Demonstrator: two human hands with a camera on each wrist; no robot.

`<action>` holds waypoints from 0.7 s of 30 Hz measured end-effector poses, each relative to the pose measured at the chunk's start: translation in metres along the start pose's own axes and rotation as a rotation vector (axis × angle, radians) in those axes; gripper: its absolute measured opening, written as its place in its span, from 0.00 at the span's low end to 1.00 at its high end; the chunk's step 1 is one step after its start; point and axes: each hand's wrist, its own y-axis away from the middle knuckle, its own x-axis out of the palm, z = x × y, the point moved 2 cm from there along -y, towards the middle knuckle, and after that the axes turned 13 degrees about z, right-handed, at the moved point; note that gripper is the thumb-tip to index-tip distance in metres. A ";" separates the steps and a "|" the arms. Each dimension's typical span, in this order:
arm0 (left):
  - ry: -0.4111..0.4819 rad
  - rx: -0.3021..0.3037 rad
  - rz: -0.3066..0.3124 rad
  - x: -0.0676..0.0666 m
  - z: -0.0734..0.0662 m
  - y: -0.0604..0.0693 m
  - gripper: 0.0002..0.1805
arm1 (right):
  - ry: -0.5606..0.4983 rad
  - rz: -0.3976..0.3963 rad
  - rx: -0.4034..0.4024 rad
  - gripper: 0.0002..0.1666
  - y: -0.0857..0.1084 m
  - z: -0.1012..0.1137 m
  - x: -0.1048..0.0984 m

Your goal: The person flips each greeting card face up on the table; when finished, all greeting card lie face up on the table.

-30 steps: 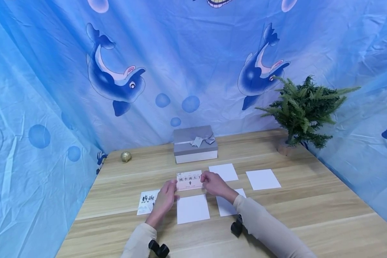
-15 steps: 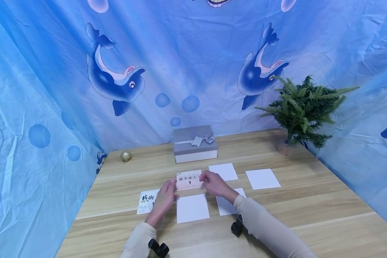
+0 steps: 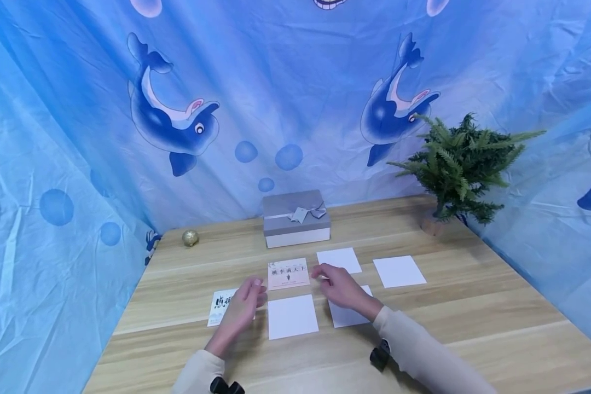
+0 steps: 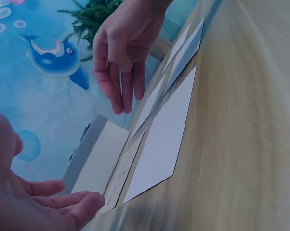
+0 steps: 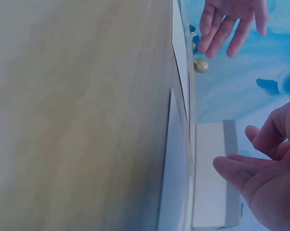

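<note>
A pinkish card (image 3: 288, 273) with dark characters lies flat on the wooden table between the two hands in the head view. Just left of it is the left hand (image 3: 246, 306), fingers relaxed and holding nothing; it partly covers a second printed card (image 3: 219, 307). To the card's right, the right hand (image 3: 342, 287) hovers with loosely bent fingers, also empty, over part of a white card (image 3: 347, 316). The left wrist view shows the left hand (image 4: 44, 197) and the right hand (image 4: 128, 53) apart, above the cards. Fingers of the right hand (image 5: 265, 168) hold nothing in the right wrist view.
Blank white cards lie in front of the pinkish card (image 3: 293, 317), behind the right hand (image 3: 340, 259) and farther right (image 3: 400, 271). A grey-lidded box (image 3: 296, 219) stands at the back, a gold ball (image 3: 190, 237) back left, a small fir tree (image 3: 460, 169) back right.
Both hands have let go of the pinkish card's edges and drawn slightly apart, the left toward the left and the right toward the right. The card stays flat in its place.
</note>
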 end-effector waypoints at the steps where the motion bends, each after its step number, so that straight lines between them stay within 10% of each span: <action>1: -0.023 0.008 0.001 0.000 0.000 0.002 0.28 | 0.003 0.005 -0.003 0.17 0.003 0.001 -0.002; 21: 0.046 0.025 0.107 0.006 0.006 0.047 0.23 | -0.079 0.271 0.022 0.16 0.039 0.015 0.006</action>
